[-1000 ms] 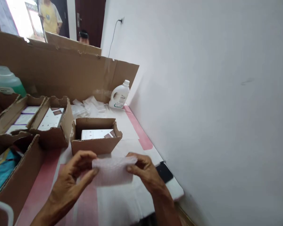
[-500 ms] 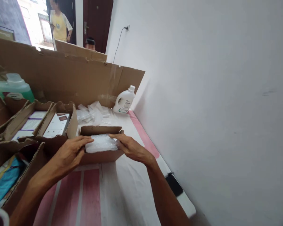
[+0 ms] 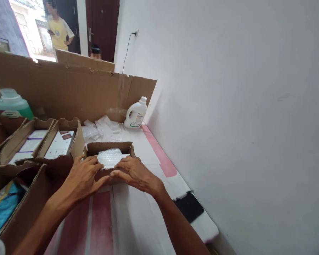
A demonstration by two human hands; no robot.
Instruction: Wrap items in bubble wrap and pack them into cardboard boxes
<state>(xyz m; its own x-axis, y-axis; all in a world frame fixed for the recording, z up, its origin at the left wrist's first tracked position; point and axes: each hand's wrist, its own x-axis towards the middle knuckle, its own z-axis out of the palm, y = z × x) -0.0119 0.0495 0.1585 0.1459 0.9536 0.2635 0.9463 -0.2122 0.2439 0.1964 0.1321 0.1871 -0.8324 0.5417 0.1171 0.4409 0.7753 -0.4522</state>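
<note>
A small open cardboard box [image 3: 110,144] stands on the table in front of me. Bubble wrap [image 3: 110,157] lies inside it, with a bit of something white showing at its right. My left hand [image 3: 85,173] grips the box's near wall at the left, fingers over the rim beside the bubble wrap and thumb on the outside. At the right part of the same wall is my right hand [image 3: 135,173], its fingers bent over the rim and its thumb in front. The two thumbs almost meet. Both hands hide much of the near wall.
Cardboard bins with white boxes [image 3: 60,143] and a blue packet [image 3: 5,205] stand left. Behind are clear plastic packaging [image 3: 103,129], a white jug [image 3: 136,113], a green-liquid jug [image 3: 10,104] and a cardboard partition [image 3: 77,88]. A black flat object [image 3: 188,206] lies right. People are beyond.
My hands have moved from the box's ends to its near wall. The bubble wrap sits differently, with something white now showing at its right. The view has shifted slightly.
</note>
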